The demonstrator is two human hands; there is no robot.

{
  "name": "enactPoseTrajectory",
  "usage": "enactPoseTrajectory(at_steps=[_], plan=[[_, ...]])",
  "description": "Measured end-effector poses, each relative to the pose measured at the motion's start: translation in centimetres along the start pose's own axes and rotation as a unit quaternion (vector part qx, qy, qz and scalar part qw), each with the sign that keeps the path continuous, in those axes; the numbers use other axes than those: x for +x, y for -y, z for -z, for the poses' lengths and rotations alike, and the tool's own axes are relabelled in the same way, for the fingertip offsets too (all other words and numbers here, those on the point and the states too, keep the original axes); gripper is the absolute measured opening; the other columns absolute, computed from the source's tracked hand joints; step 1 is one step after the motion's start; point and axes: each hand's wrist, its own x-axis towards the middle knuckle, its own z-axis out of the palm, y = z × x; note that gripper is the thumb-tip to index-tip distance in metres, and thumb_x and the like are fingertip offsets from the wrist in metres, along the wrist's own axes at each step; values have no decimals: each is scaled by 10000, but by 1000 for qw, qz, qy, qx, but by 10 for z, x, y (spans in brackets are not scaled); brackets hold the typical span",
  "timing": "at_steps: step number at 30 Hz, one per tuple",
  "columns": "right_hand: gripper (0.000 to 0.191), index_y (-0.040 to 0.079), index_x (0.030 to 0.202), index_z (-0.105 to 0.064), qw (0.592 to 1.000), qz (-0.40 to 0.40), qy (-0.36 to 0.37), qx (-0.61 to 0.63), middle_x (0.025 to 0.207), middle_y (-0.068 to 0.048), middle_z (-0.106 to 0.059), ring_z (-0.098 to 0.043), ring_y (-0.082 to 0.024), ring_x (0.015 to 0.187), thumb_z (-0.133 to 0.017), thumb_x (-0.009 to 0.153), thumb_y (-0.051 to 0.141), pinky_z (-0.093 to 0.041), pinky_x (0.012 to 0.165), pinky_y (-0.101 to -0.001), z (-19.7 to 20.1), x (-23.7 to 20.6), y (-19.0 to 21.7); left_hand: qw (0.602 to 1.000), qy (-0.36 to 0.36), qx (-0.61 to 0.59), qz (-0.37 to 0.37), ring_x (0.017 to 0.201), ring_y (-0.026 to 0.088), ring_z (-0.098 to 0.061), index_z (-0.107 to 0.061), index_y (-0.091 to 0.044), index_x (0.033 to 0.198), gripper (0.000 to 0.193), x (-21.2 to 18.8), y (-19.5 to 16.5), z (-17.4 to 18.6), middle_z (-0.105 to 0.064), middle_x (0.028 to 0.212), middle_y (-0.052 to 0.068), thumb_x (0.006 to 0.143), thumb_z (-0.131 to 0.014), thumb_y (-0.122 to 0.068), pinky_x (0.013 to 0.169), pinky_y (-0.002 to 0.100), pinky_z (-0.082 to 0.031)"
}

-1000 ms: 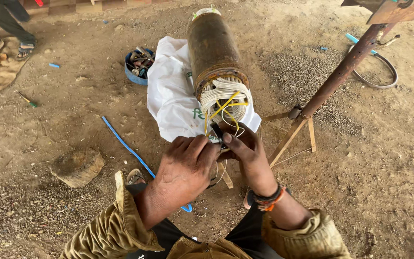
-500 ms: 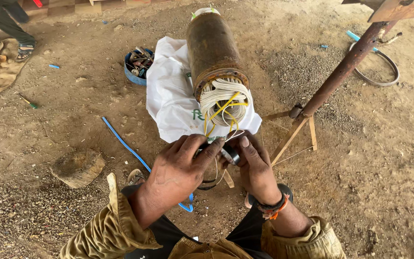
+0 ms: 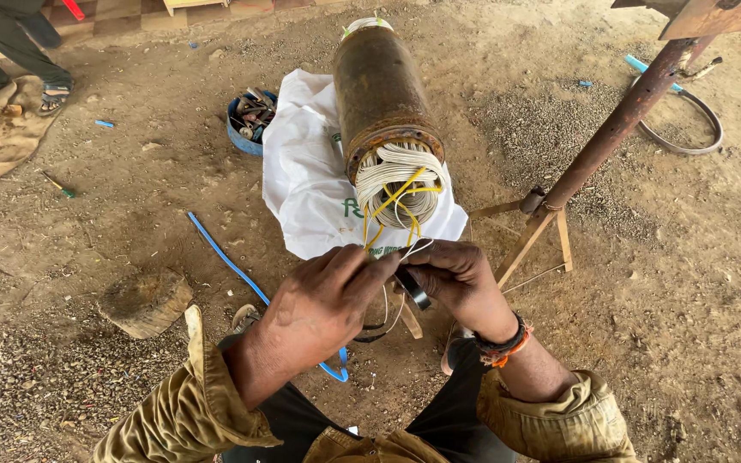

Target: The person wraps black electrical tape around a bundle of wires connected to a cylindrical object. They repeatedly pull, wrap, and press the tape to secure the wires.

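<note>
A rusty brown cylinder (image 3: 376, 90) lies on a white sack (image 3: 306, 184) on the dirt. Its near end is packed with white wire coils (image 3: 396, 184) tied with yellow strands. My left hand (image 3: 323, 304) and my right hand (image 3: 452, 276) meet just below that end. The right hand grips a roll of black tape (image 3: 413, 287). The left hand's fingers pinch a thin white wire at the tape, where the two hands touch. A beaded band sits on my right wrist.
A rusty slanted metal pole (image 3: 611, 137) on a small stand rises to the right. A blue bowl of metal parts (image 3: 249, 120) sits left of the sack. A blue strap (image 3: 233, 266) crosses the dirt. Another person's feet (image 3: 49, 94) are at the top left.
Both hands have shifted slightly down and toward me, away from the coil end. The tape roll now shows more plainly between the fingers.
</note>
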Motion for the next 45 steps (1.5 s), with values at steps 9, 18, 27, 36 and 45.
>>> enactPoseTrajectory(at_steps=[9, 18, 27, 36, 45], plan=[[212, -62, 1144, -756, 990, -114, 2, 85, 899, -117, -787, -718, -135, 739, -665, 978, 33, -592, 676, -290, 6, 3, 9, 991, -23, 108, -74, 772, 201, -610, -693, 55, 1214, 407, 0, 8, -10, -511, 933, 103, 833, -670, -85, 601, 328, -543], [426, -85, 1119, -681, 911, -194, -27, 362, 865, -109, -725, -704, -181, 726, -569, 1013, 311, -591, 593, -328, -10, -3, 41, 995, -51, 83, -18, 783, 214, -646, -647, 64, 1133, 365, -2, 2, -6, -520, 960, 118, 795, -679, -70, 660, 329, -567], [256, -66, 1194, -658, 942, -60, -73, 320, 946, -95, -680, -666, -172, 805, -610, 1099, 166, -535, 684, -299, -17, -14, 19, 980, -136, 105, -100, 835, 249, -670, -630, 5, 1284, 481, -6, 5, -12, -580, 1099, 143, 821, -685, -113, 697, 372, -575], [279, 42, 1320, -686, 990, 98, -97, 4, 1334, -67, -704, -661, -187, 1250, -604, 1054, 61, -540, 1064, -343, -29, 3, -9, 997, -47, 60, -11, 769, 210, -616, -635, 15, 1337, 514, -3, 1, -8, -497, 935, 86, 831, -711, -27, 649, 364, -559], [297, 51, 1259, -700, 989, 141, -37, -11, 1311, -116, -696, -680, -196, 1222, -678, 970, -14, -555, 1045, -330, -19, 10, -12, 999, -37, -25, 26, 807, 201, -634, -596, 12, 1277, 530, -5, 7, -7, -547, 975, 89, 757, -693, 43, 676, 307, -584]])
